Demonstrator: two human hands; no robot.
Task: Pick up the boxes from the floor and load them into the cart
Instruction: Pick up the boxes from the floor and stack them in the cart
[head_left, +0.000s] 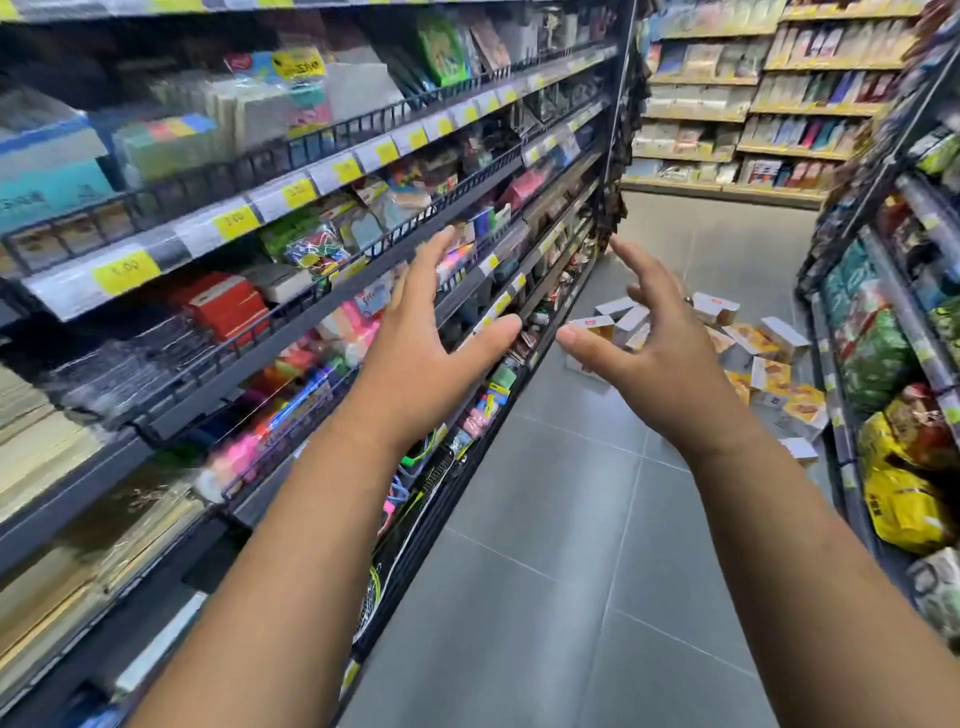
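Note:
Several small white and orange boxes (763, 358) lie scattered in a heap on the grey tiled floor, ahead on the right side of the aisle. My left hand (426, 343) is stretched forward in the air with its fingers spread and holds nothing. My right hand (649, 348) is also held out, fingers apart and slightly curled, empty, with a ring on one finger. Both hands are well above and short of the boxes; the right hand hides part of the heap. No cart is in view.
A tall shelf unit (249, 249) of stationery runs along the left of the aisle. Shelves with snack bags (898, 467) line the right. More shelves (753, 104) stand across the far end. Grey floor tiles (561, 545) stretch between me and the boxes.

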